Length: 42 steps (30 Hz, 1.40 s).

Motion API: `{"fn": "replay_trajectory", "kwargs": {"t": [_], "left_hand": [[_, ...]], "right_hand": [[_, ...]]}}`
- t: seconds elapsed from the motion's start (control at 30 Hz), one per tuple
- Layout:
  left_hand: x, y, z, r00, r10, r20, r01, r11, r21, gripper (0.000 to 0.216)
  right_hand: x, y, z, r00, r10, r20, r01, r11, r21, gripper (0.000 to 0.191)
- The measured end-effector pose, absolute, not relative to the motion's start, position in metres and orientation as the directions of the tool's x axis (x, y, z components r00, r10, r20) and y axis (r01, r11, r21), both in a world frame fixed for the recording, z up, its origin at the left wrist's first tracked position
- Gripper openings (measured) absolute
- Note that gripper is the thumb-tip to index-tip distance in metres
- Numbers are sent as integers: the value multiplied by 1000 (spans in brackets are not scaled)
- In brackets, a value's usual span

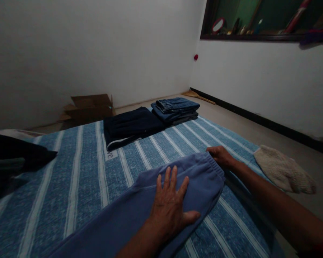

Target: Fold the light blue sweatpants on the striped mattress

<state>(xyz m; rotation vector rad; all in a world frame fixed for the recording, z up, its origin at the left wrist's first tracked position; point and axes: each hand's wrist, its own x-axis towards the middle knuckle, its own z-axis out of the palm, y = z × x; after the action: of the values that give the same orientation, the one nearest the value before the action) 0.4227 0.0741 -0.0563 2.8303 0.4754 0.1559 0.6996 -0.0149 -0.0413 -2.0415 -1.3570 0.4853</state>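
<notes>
At your left edge, dark clothes lie in a loose heap on the striped cover, which is blue with white bands. Next, beyond the cover, you have an open cardboard box close to the wall. Then comes a dark folded garment with a pale edge, just beside a stack of folded jeans. Farther right, a broom lies on the floor, and past your right forearm is a beige knitted cloth.

The blue-violet trousers are in front of you on the cover, laid long from lower left to the gathered waistband at the right. Their cloth looks soft and matte, with shallow wrinkles and 1 seam line. Your left hand lies flat upon them, fingers wide. Your right hand is narrow, curled at the waistband's far corner; whether it pinches the cloth, I cannot tell.
</notes>
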Motion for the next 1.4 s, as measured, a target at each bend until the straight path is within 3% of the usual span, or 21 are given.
{"fn": "replay_trajectory", "kwargs": {"t": [0.33,0.5,0.67,0.83,0.97,1.13,1.23,1.33,1.4], "left_hand": [[425,75,-52,941,339,-15,330,-906,265,93],[426,75,-48,944,327,-38,325,-907,269,93],[428,75,-46,940,335,-64,340,-905,255,94],[427,75,-44,942,324,-87,335,-906,257,101],[428,76,-41,943,311,-117,332,-903,272,107],[427,78,-33,941,284,-182,328,-896,300,113],[427,79,-30,941,272,-201,324,-895,307,116],[426,79,-30,944,261,-201,314,-896,313,117],[425,79,-31,949,252,-187,302,-897,322,117]], "right_hand": [[701,-26,-32,526,846,88,697,-369,-616,26],[682,-31,-13,653,749,108,640,-470,-608,49],[659,-19,-9,678,733,48,672,-592,-446,48],[652,-23,-25,715,689,116,673,-635,-378,36],[651,-33,-36,727,679,105,680,-688,-253,32],[650,-35,-36,711,697,96,693,-671,-264,33],[645,-36,-29,728,680,88,684,-712,-161,32],[633,-35,-18,701,684,199,696,-718,15,28],[621,-31,-12,559,758,336,791,-609,56,25]]}}
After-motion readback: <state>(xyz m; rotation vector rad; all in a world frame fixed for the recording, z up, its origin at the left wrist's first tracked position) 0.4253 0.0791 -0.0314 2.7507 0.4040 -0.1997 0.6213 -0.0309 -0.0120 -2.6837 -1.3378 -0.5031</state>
